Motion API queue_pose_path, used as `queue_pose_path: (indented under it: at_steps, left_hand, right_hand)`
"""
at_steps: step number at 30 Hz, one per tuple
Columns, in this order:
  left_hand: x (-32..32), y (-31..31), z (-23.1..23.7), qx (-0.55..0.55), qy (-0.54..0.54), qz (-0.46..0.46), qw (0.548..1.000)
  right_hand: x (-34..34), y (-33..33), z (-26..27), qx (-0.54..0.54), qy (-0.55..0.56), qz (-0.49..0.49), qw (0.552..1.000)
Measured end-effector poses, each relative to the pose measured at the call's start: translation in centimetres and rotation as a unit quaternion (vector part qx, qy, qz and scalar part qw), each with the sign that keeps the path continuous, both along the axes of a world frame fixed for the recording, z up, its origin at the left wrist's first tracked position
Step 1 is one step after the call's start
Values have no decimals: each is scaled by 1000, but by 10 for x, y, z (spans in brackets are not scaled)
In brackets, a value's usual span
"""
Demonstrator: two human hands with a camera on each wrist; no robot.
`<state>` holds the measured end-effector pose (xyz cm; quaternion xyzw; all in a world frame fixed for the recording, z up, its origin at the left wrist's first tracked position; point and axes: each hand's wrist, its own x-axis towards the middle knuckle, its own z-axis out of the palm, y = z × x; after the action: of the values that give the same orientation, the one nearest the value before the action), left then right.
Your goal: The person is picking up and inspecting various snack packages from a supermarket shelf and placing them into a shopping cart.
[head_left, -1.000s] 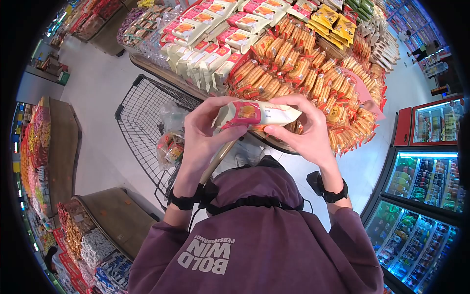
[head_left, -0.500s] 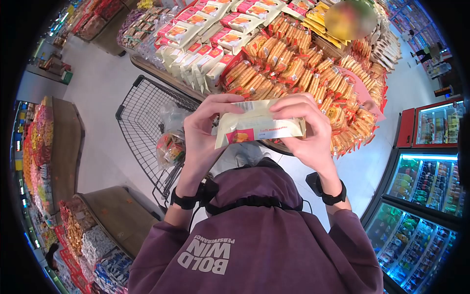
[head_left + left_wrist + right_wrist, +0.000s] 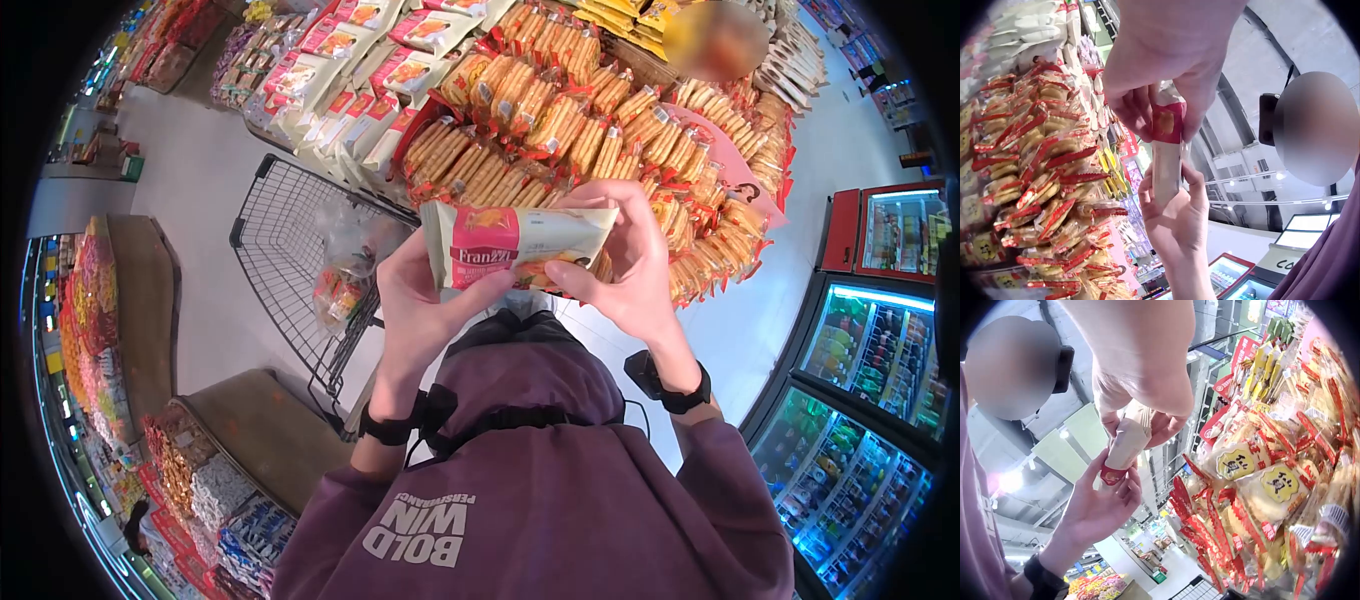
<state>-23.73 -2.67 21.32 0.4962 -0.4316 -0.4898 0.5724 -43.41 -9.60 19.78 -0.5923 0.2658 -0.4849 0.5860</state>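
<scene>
A cream and pink packet (image 3: 487, 240) marked "Franzzi" is held level between both hands in the head view, its printed front facing the camera. My left hand (image 3: 422, 295) grips its left end, thumb along the lower edge. My right hand (image 3: 632, 262) grips the right end, thumb on the front and fingers behind. In the left wrist view the packet (image 3: 1167, 150) appears edge-on between the left hand (image 3: 1169, 62) and the right hand (image 3: 1177, 222). The right wrist view shows the packet (image 3: 1127, 445) pinched by the right hand (image 3: 1141, 381), with the left hand (image 3: 1100, 509) at its red end.
A display of wrapped crackers (image 3: 560, 120) and cream packets (image 3: 340, 125) stands just beyond the hands. A wire cart (image 3: 290, 215) holding a plastic bag (image 3: 345, 270) is at the left. Brown display stands (image 3: 265, 430) are lower left, lit fridges (image 3: 850, 490) at the right.
The packet has turned so that its pink printed front faces the head camera; the side with the barcode no longer shows. The display has shifted left and nearer in the head view.
</scene>
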Motion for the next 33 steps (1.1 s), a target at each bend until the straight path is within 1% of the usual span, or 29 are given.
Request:
queue_pose_path:
  at_steps: [1,3,6,7,8,9,12,14,15,16,17,18,20,22,23,24,26,28,30,32,33]
  left_hand:
    - [-4,2,0,18,37,19,999]
    - [-13,5,-1,48,130,69,988]
    - [-19,14,-24,71,162,63,982]
    - [-24,15,-22,38,192,38,980]
    - [-24,16,-22,52,199,46,978]
    - [-22,17,-22,65,206,53,975]
    - [-8,19,-30,81,202,93,972]
    - [11,20,-41,87,209,127,966]
    - [20,20,-40,90,259,144,951]
    - [33,22,-39,106,312,169,929]
    - [50,23,-44,112,314,183,925]
    - [71,26,-54,117,314,198,921]
    - [124,32,-85,122,209,199,950]
    - [177,36,-128,165,134,249,945]
    - [199,35,-156,209,109,277,932]
    - [225,38,-185,263,145,267,916]
    - [275,43,-254,305,270,223,886]
    - [308,41,-325,327,282,190,882]
    - [324,25,-352,356,293,163,872]
    - [334,7,-365,391,304,145,856]
    - [343,2,-394,369,297,114,873]
  right_hand:
    - [0,0,-3,38,9,19,999]
    - [4,0,-12,50,6,32,998]
    - [14,6,-15,79,-3,37,996]
    - [19,9,-13,89,-9,34,995]
    - [23,11,-11,97,-14,31,995]
    - [25,12,-9,68,26,28,997]
    - [39,15,-12,45,58,24,997]
    - [52,10,-8,-66,132,-18,989]
    - [56,11,1,-133,197,-46,970]
    - [60,9,11,-204,261,-71,941]
    - [63,10,16,-215,274,-92,933]
    - [67,10,19,-225,263,-95,933]
    - [80,10,21,-243,250,-93,933]
    - [95,21,26,-248,281,-70,924]
    - [102,24,28,-255,298,-59,918]
    - [109,28,27,-252,309,-47,916]
    - [123,35,24,-245,332,-26,910]
    - [133,40,18,-241,341,-23,908]
    - [140,42,15,-238,353,-22,905]
    - [155,44,12,-202,349,-23,915]
    - [167,44,10,-177,346,-21,921]
